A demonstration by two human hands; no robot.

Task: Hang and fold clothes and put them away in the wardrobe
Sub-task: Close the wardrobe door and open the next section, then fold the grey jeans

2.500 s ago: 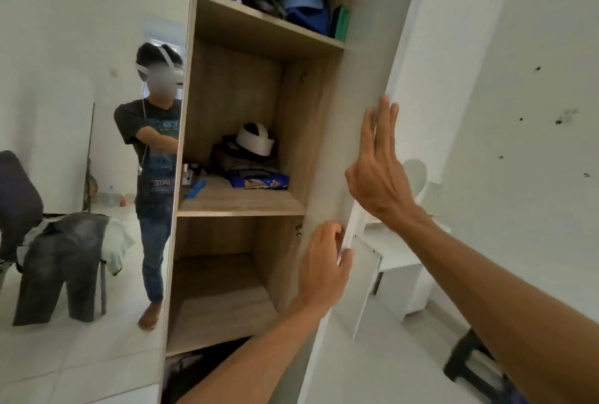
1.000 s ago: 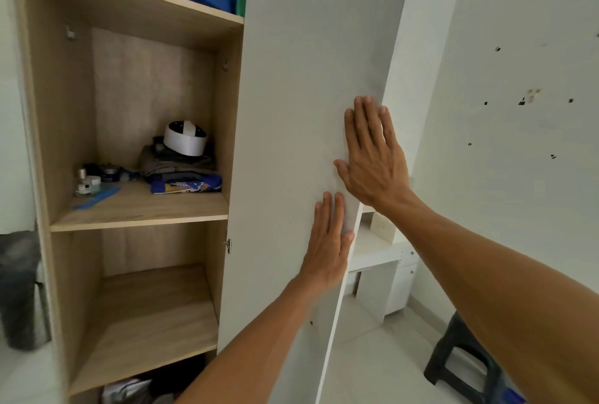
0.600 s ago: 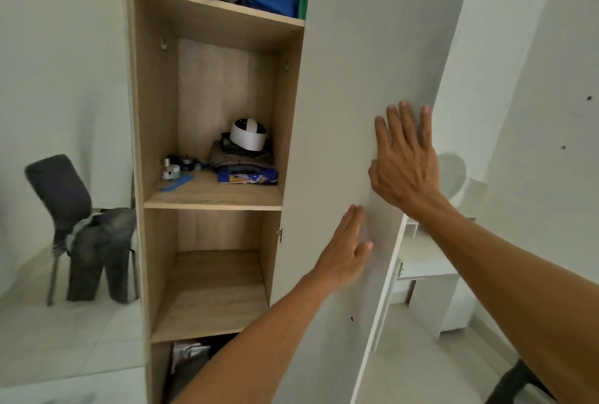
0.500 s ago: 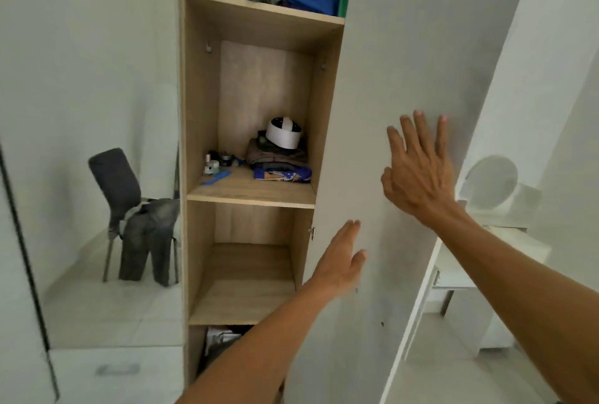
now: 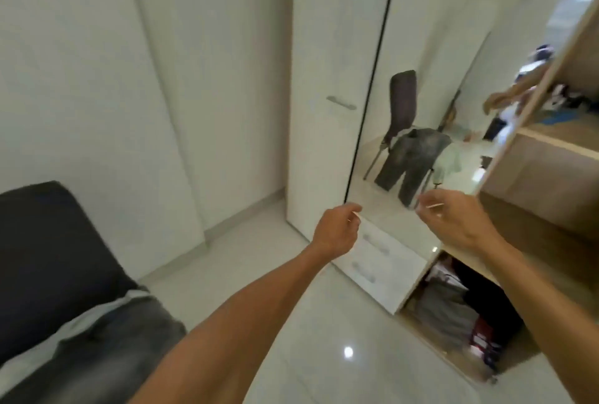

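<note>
Pretty smeary shot, so take the details loosely. Both hands are up in the air in front of the wardrobe (image 5: 324,144), touching nothing. The left hand (image 5: 337,230) is seen from the back with its fingers loosely curled in, and the right hand (image 5: 453,219) is much the same, just beside it. Neither has anything in it as far as I can see, though the fingertips are blurred into pale streaks. The wardrobe has a shut white door with a handle (image 5: 341,102), then a mirror (image 5: 405,31), with drawers (image 5: 379,261) under that. The wooden section on the right stands open, but the frame edge cuts it off. There's a shelf (image 5: 557,141) with something blue on it that I can't make out. The bottom compartment holds a heap of clothes (image 5: 447,313), grey and dark with a bit of red, too blurry to sort out. Bottom left there's a black chair (image 5: 42,241), only partly in frame, with grey jeans (image 5: 113,339) lying on the seat, well apart from the hands. A pale strip of cloth (image 5: 29,361) pokes out beside them. The mirror shows the chair and jeans again, plus a pale top (image 5: 450,160) next to them. It also shows a smeared bit of the person, half hidden by the wardrobe's edge. The floor (image 5: 291,322) is glossy white tile.
</note>
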